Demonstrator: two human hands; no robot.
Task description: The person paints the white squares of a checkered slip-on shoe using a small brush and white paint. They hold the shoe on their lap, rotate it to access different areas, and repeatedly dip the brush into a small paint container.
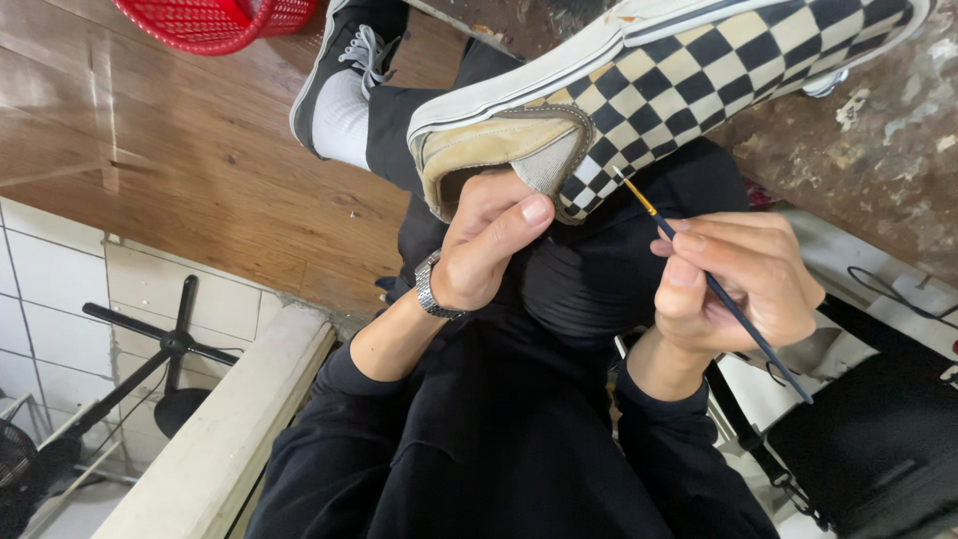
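While the shoe is held up over the lap, the scene reads as follows.

Left hand: the left hand (486, 243) has its fingers tucked inside the heel opening of the checkered slip-on shoe (679, 85), thumb pressed on the outer edge of the collar, so it grips the shoe.
Right hand: the right hand (738, 279) pinches a thin paintbrush (711, 282) between thumb and fingertips, closed around its dark handle.
Paintbrush: it slants up to the left; its fine tip touches or sits just at the checkered side of the shoe near the heel collar.
Shoe: black-and-cream checks, white sole turned upward, tan worn lining; it is tilted, toe toward the upper right.
Wrist: a metal wristwatch (429, 289) sits on the left wrist.
Around: a red basket (215, 22) lies on the wooden floor (180, 150) at the top left; a black sneaker (344, 60) with a white sock is on the person's own foot beside it.
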